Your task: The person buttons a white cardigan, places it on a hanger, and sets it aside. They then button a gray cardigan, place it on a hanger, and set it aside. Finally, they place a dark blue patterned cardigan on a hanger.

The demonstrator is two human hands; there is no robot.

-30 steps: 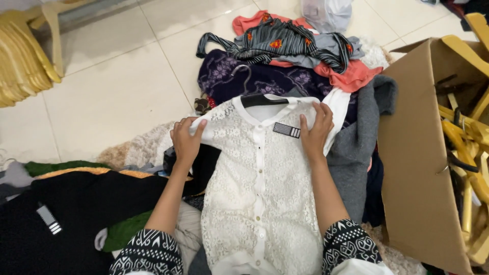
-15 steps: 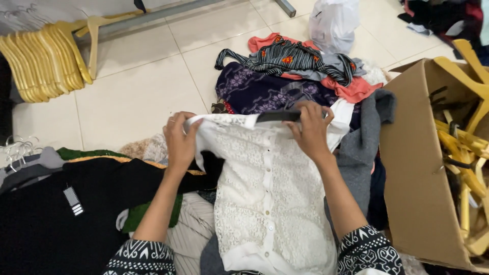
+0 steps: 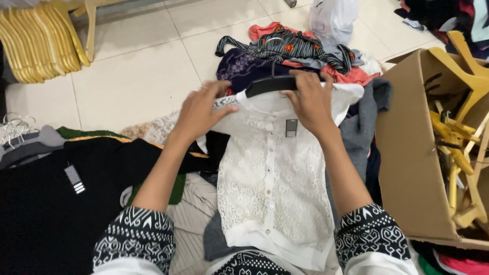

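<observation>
Head view, and I'm looking straight down at a white lace button-front blouse (image 3: 272, 188) spread over a heap of clothes on the pale tiled floor (image 3: 137, 76). My right hand (image 3: 311, 102) is clamped on the black plastic hanger (image 3: 270, 85) at the blouse's collar, fingers curled over the top of the bar, thumb side toward the fabric. My left hand (image 3: 201, 109) has the blouse's left shoulder pinched, the lace edge caught between thumb and fingers, the other fingers spread out above it. The hanger sits right at the neckline, its hook rising toward the pile beyond. A small dark tag (image 3: 291, 127) hangs just below the collar on the button strip.

Behind the hanger, a striped dark top with orange flowers (image 3: 285, 46) lies over a coral-pink garment (image 3: 351, 75) and a dark purple patterned piece (image 3: 239, 66). A grey knit garment (image 3: 364, 122) lies just beside the blouse on my right. Further right, an open brown cardboard box (image 3: 407, 153) holds yellow wooden hangers (image 3: 458, 132). On my left, a black garment with a striped label (image 3: 46, 203) lies flat. A row of yellow hangers (image 3: 35, 40) rests top left, well apart from my hands. A white plastic bag (image 3: 333, 18) stands at the top edge.
</observation>
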